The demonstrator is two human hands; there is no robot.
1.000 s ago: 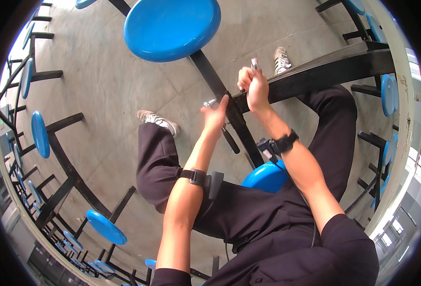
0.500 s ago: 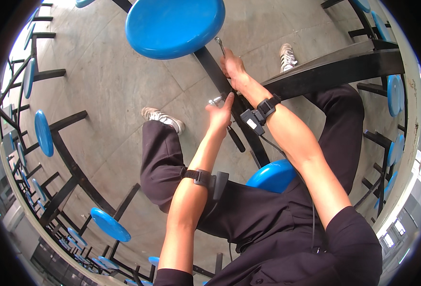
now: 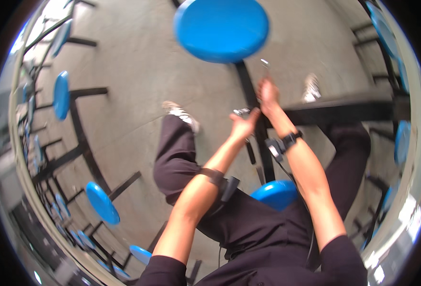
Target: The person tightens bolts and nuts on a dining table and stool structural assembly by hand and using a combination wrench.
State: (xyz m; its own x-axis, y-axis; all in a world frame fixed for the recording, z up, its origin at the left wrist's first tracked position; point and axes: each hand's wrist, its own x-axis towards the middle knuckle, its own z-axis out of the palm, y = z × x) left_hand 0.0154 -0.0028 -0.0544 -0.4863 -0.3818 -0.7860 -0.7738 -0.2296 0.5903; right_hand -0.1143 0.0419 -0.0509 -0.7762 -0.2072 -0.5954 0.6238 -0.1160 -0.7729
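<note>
My right hand (image 3: 268, 95) is closed around a silver wrench (image 3: 265, 63), whose ring-like end sticks out beyond the fingers. Close by on the left, my left hand (image 3: 244, 126) grips what looks like a socket wrench; its shiny metal head (image 3: 241, 112) shows above the fingers and its black handle (image 3: 250, 152) hangs below. Both hands are at a black steel beam (image 3: 245, 83) under a round blue seat (image 3: 222, 31), near where a thicker black crossbar (image 3: 344, 113) joins it. Motion blur and the fingers hide any bolt there.
Another blue seat (image 3: 276, 194) sits at the near end of the beam, by my lap. My shoes (image 3: 181, 114) rest on the grey floor (image 3: 139, 81) on either side of the beam. Rows of blue seats on black frames (image 3: 79, 128) stand to the left and right.
The view has swung, so the seat, beam and both hands appear farther right and lower. Both hands keep their tools beside the beam.
</note>
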